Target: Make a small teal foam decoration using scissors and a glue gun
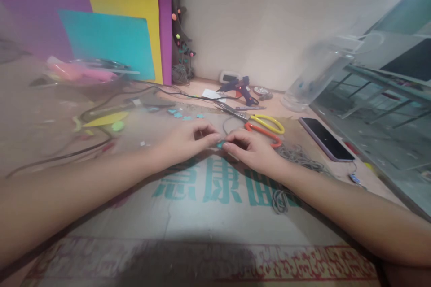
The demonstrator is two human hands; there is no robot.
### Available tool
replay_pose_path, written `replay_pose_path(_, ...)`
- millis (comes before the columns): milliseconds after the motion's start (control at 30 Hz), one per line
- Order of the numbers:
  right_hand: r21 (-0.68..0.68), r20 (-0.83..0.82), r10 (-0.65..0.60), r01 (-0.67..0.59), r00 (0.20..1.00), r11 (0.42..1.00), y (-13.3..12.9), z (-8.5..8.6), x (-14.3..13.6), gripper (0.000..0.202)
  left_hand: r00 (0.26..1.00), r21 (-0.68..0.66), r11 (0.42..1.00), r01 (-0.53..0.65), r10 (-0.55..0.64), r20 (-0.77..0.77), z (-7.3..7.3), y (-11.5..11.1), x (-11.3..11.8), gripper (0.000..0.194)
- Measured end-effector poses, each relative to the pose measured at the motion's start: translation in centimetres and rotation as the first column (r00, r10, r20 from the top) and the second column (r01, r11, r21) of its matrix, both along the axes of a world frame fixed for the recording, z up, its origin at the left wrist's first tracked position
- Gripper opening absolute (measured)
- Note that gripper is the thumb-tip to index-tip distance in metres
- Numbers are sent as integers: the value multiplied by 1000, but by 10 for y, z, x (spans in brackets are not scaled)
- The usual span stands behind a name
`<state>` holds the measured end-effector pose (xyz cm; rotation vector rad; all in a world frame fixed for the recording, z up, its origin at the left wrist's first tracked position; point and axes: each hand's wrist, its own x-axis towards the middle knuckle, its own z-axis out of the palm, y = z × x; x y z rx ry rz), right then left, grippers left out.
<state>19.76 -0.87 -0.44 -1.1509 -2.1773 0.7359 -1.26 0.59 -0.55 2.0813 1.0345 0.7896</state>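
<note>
Both hands meet over the middle of the cardboard mat (202,219). Between their fingertips is a small teal foam piece (220,144), mostly covered by the fingers. My left hand (188,141) pinches its left side with thumb and forefinger. From the right, my right hand (249,148) pinches the same piece. Just behind the hands lie several small teal flower-shaped cutouts (186,118). Scissors (266,128) with one yellow and one orange handle rest beyond my right hand. A tangle of grey cord (299,157) sits beside my right wrist.
A hot glue gun (240,89) with a red light stands at the back. A phone (326,139) and a clear plastic jug (313,78) are on the right. Coloured foam sheets (114,45) lean at back left, near a black cable (97,143) and yellow scrap (106,119).
</note>
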Motion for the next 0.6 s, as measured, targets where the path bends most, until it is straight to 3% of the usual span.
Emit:
replay_pose_path(100,-24,8,-4,4,1000,1000,-1,1,0,18,1000,-8,1000,21,-21,-6,-3,1,0,25)
replay_pose_path(300,-59,5,-14,14,1000,998,-2,3,0,20,999,5,999,34,-34,-34,-4,4,-1,35)
replay_pose_path(467,-71,-9,-24,23,1000,997,-2,2,-1,20,992,24,996,84,-82,-93,-3,3,0,28)
replay_pose_path(600,-147,-70,-30,19,997,989,-4,4,-2,22,993,0,998,70,-70,-96,-4,3,0,27)
